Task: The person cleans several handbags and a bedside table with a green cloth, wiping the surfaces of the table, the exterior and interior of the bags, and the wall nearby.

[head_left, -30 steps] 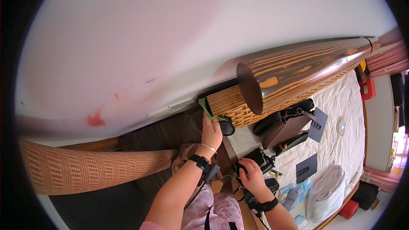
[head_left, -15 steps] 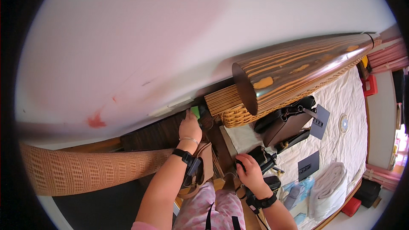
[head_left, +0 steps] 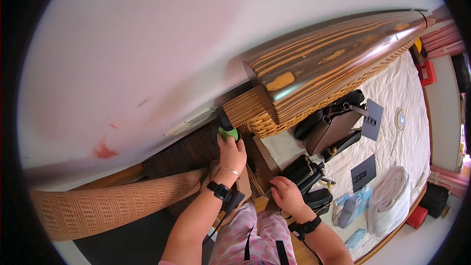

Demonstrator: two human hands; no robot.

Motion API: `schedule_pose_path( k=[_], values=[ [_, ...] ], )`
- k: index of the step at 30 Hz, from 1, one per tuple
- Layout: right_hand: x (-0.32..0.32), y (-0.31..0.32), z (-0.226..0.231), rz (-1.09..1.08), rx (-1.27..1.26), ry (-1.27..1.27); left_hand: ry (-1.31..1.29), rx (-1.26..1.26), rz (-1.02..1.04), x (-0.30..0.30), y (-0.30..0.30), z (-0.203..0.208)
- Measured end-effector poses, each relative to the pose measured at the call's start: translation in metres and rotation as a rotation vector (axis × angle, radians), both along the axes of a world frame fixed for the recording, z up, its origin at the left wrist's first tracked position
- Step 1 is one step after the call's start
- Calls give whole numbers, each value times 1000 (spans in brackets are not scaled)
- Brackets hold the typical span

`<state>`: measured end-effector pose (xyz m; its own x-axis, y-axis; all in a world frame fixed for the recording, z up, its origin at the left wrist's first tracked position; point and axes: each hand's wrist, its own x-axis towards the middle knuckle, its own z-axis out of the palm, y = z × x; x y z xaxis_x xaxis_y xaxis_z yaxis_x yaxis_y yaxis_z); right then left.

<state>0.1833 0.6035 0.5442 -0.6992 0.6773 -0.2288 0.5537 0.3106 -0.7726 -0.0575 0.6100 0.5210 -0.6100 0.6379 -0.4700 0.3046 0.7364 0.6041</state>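
Observation:
My left hand (head_left: 232, 156) is closed round a green-and-black handheld tool (head_left: 228, 133); the exact kind is unclear. Its dark end points at the wall, beside the ribbed end of the headboard (head_left: 245, 107). Beneath this hand are a dark wooden surface (head_left: 189, 148) and a beige bag (head_left: 243, 183). At the bed's near edge my right hand (head_left: 289, 197) rests with its fingers stretched and slightly bent, next to a black handbag (head_left: 300, 172). Nothing shows in its fingers, though their undersides are hidden.
A rolled woven mat (head_left: 117, 205) lies to the left. The glossy striped headboard (head_left: 338, 54) runs along the wall above wicker trim. On the white bed sheet (head_left: 387, 118) are a brown-and-black handbag (head_left: 331, 127), dark cards (head_left: 363, 172), a folded white quilt (head_left: 390, 201) and blue packets (head_left: 354, 206).
My left hand has brought the tool closer to the headboard end, and more of its black part shows. My right hand stays at the bed edge; the whole view has shifted slightly.

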Motion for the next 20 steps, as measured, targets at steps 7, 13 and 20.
schedule_pose_path(
  k=[7,13,20],
  values=[
    [-38,-4,6,17,-30,75,-257,201,210,-118,-20,-103],
    [-16,2,0,-25,-25,-8,-482,69,625,-71,26,-49],
    [-4,-8,-6,-9,-68,-53,-644,166,888,-55,2,-65]
  ],
)
